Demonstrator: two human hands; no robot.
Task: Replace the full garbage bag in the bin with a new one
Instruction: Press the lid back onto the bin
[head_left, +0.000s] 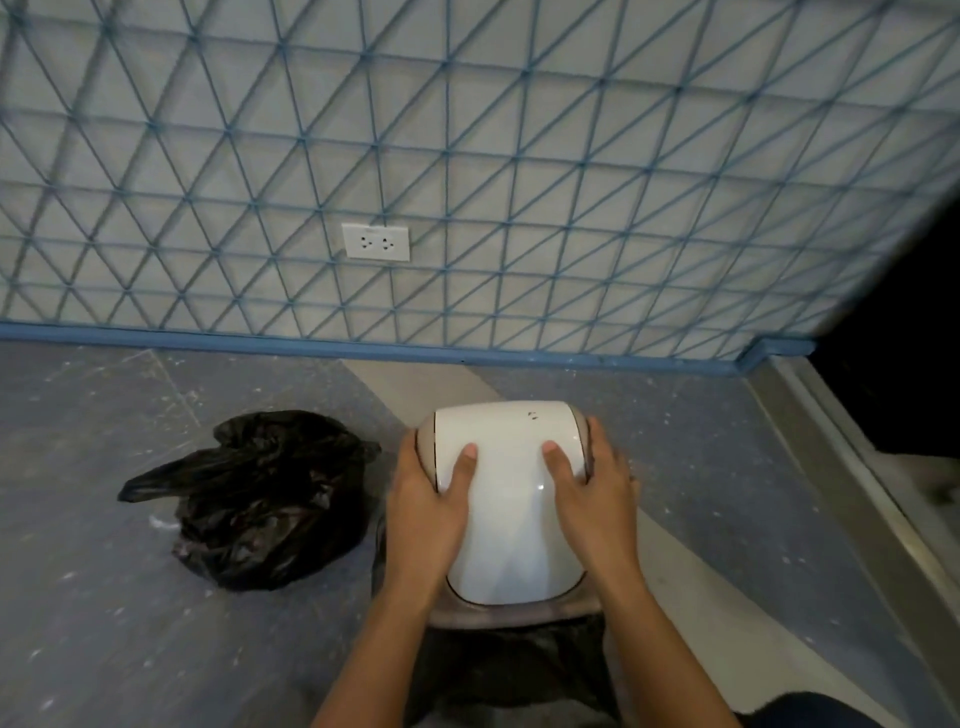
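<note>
A white domed swing lid (511, 499) with a beige frame sits on top of the bin, straight below me. My left hand (428, 501) grips its left side, thumb on the white flap. Opposite it, my right hand (592, 491) grips the right side the same way. Dark bag plastic (519, 660) hangs out below the lid's near rim and hides the bin's body. A full black garbage bag (265, 499), crumpled and loosely closed, lies on the floor to the left of the bin, apart from both hands.
The grey speckled floor (104, 597) runs to a wall with a blue triangle pattern (519, 156) and a blue skirting. A white double socket (375, 241) is set in the wall. A metal door threshold (862, 493) and a dark opening lie to the right.
</note>
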